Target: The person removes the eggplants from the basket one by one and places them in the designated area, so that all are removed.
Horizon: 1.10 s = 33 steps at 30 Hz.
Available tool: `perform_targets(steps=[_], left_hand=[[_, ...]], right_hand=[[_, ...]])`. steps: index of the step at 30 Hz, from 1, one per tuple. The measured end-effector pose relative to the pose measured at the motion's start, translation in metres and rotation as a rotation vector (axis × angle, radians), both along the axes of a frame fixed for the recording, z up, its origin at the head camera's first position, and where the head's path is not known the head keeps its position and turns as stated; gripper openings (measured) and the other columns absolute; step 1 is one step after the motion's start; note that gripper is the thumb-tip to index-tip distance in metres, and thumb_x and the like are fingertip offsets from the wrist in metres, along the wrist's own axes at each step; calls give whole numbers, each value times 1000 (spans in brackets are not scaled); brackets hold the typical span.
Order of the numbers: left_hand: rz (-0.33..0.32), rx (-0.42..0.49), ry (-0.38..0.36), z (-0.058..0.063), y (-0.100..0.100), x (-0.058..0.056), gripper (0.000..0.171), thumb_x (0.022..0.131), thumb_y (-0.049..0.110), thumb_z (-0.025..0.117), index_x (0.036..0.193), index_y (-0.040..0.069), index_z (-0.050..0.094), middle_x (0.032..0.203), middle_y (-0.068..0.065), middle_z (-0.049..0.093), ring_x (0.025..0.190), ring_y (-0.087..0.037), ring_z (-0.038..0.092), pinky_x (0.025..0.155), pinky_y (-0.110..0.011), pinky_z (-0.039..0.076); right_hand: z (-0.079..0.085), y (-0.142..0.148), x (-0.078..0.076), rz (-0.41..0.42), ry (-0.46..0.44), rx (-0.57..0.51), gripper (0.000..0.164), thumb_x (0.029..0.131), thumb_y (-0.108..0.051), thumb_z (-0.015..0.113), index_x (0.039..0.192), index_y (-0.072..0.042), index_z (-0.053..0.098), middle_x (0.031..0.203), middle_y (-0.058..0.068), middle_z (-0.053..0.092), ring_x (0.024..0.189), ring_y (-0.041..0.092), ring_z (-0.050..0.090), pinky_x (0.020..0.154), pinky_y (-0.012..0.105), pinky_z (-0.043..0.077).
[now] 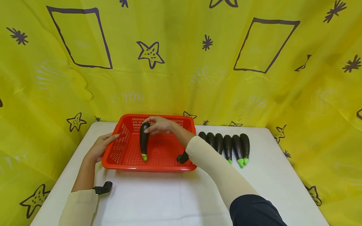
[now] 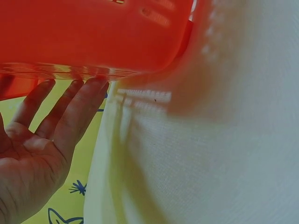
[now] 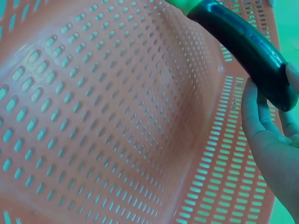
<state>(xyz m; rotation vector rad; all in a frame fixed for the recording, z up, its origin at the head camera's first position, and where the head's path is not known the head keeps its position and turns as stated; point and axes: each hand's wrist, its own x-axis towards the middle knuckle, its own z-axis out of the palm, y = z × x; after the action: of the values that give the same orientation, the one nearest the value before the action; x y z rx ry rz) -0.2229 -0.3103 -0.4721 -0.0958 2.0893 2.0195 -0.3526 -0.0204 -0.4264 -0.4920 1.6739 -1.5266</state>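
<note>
A dark purple eggplant (image 1: 144, 138) with a green stem end hangs inside the red plastic basket (image 1: 150, 168). My right hand (image 1: 159, 124) pinches it by its blunt end between thumb and fingers, the stem pointing down toward me. In the right wrist view the eggplant (image 3: 245, 44) slants over the perforated basket floor (image 3: 107, 112). At the basket's left side my left hand (image 1: 103, 145) holds the rim. From the left wrist view, the fingers of the left hand (image 2: 39, 154) reach up under the basket's edge.
Several eggplants (image 1: 227, 146) lie side by side on the white table (image 1: 158, 197) right of the basket, partly hidden by my right sleeve (image 1: 217, 166). A yellow patterned curtain (image 1: 175, 84) surrounds the table at the back and sides. Each wrist wears a small black camera mount (image 1: 104, 187).
</note>
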Motion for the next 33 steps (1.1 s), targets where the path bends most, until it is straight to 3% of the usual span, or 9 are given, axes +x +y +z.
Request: perform_targets(steps=[10,19,24,33], left_hand=[[-10,-4,0,0,0,0,74,109,44,57,161,-3,34,114,-1,72,95,-21,76,81,-47,63],[-8,-8,6,2,-2,0,74,109,43,57,161,-4,34,113,-1,73,94,-21,76,80,-46,63],[-6,-11,3,2,-3,1,73,110,42,56,161,-4,34,112,-1,73,93,-21,76,79,-45,63],[-11,7,7,2,-1,1,73,110,42,57,160,-5,34,111,-1,73,93,-20,76,79,-45,63]], right_hand=[[8,15,1,-25,-10,-4,51,101,7,64,150,0,49,125,23,61,105,39,69,108,63,45],[15,30,9,-126,-4,34,48,99,5,66,140,4,42,118,24,63,94,34,70,107,62,47],[22,41,14,-171,1,35,51,99,4,66,144,3,41,126,28,60,100,40,70,108,64,44],[32,64,18,-208,38,22,49,99,1,65,144,2,45,124,24,62,99,35,69,101,54,54]])
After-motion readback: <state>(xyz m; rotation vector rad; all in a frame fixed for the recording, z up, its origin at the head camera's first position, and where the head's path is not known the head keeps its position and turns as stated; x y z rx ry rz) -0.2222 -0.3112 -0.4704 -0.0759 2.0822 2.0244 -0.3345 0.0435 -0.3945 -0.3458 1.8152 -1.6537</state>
